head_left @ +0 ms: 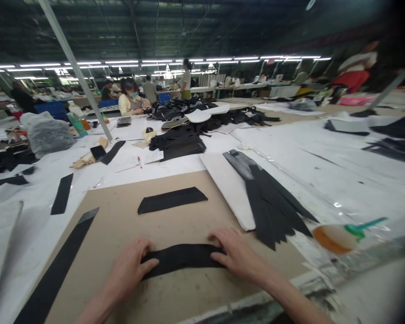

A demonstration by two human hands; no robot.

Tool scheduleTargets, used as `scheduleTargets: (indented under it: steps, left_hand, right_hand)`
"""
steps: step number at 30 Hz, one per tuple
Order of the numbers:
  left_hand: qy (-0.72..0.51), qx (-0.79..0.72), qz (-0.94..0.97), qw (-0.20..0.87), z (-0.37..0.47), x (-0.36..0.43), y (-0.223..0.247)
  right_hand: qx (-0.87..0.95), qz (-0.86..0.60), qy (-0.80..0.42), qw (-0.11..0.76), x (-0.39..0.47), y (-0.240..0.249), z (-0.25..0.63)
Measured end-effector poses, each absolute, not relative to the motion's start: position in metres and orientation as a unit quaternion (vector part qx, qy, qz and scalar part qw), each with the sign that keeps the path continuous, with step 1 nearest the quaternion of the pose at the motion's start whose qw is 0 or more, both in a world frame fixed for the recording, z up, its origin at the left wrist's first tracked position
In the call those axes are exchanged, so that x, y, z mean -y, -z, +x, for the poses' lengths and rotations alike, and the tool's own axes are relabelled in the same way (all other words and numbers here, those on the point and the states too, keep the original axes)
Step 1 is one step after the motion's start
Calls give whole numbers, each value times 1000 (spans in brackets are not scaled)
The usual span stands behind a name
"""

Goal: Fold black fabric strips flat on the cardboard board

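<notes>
A black fabric strip [185, 256] lies across the brown board [121, 229], bowed slightly upward in its middle. My left hand [130, 265] grips its left end between thumb and fingers. At the other end, my right hand [234, 252] pinches the strip in the same way. Beyond my hands, a shorter black piece [173, 200] rests flat on the board. A long black strip [59, 265] runs along the board's left side. Several overlapping black strips [270, 202] fan out at the right, beside a white panel [227, 189].
A bottle of orange liquid with a green nozzle [337, 237] lies at the right near the table edge. Dark fabric piles [182, 139], a phone [97, 153] and a grey plastic bag [49, 135] are farther back. Several people are beyond the table.
</notes>
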State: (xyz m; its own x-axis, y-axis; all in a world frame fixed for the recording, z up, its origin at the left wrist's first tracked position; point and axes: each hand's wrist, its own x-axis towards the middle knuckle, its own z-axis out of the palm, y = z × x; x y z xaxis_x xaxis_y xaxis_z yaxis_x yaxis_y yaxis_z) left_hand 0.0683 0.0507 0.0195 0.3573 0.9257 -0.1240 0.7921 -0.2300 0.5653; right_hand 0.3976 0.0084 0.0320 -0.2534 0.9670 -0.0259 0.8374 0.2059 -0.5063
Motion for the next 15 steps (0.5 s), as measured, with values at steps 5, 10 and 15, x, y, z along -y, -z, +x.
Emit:
scheduleTargets:
  steps: [5, 10, 15]
  left_hand:
    - [-150, -508, 776, 343, 58, -51, -24]
    - [-224, -525, 688, 448, 47, -78, -36]
    - [-290, -566, 680, 364, 54, -150, -43]
  right_hand:
    - [749, -584, -252, 184, -11, -31, 403]
    - [704, -566, -335, 267, -43, -32, 407]
    - [674, -620, -247, 316, -127, -27, 399]
